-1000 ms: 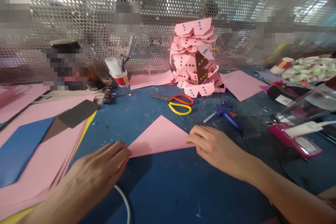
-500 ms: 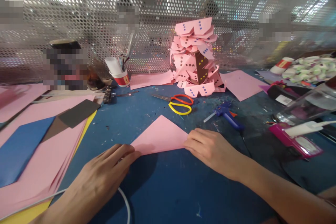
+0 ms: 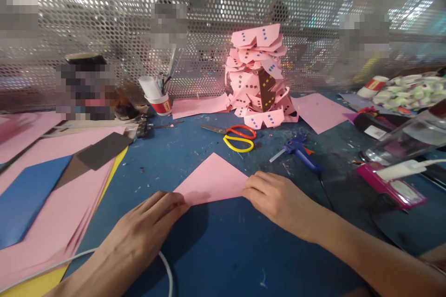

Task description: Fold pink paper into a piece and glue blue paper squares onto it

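A sheet of pink paper, folded into a triangle, lies on the blue tabletop with its peak pointing away from me and its long edge toward me. My left hand pinches its left corner between thumb and fingers. At the opposite corner, my right hand is closed on the paper in the same way. Both corners are hidden under my fingers. Beyond the paper lie scissors with one red and one yellow handle. A blue glue gun rests to the right of them.
Pink sheets with blue and dark pieces on top cover the left side. Folded pink paper shapes are stacked at the back, beside a paper cup of tools. A pink device and clear container stand right. A white cable runs near my left wrist.
My left hand has slid very slightly right along the paper's edge. The folded paper and my right hand keep nearly the same place.
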A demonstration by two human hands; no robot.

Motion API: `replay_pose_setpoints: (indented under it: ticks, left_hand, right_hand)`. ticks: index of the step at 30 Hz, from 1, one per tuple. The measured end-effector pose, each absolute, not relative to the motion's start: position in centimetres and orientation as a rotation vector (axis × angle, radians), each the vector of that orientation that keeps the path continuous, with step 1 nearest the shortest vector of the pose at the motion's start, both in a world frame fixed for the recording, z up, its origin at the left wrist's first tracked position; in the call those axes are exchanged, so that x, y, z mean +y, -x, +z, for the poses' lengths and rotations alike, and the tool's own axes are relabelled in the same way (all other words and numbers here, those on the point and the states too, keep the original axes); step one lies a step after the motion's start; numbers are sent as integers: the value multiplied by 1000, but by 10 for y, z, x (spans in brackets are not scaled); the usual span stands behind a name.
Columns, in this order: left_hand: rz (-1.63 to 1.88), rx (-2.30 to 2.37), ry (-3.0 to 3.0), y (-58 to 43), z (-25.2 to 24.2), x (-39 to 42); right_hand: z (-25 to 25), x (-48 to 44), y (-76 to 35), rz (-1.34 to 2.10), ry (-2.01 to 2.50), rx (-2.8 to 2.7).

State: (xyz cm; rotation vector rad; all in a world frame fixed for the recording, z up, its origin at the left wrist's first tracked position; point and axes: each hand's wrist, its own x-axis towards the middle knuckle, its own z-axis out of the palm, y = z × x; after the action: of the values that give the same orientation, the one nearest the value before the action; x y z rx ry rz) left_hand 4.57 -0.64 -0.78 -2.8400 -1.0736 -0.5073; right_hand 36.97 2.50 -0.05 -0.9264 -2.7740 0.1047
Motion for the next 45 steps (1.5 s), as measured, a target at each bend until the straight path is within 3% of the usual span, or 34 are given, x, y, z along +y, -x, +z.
replay_pose_setpoints:
  ticks: [45]
  left_hand:
    - [-462, -1193, 2856, -67, -25, -12]
  right_hand:
    - [-3, 18, -359, 188, 859, -2825]
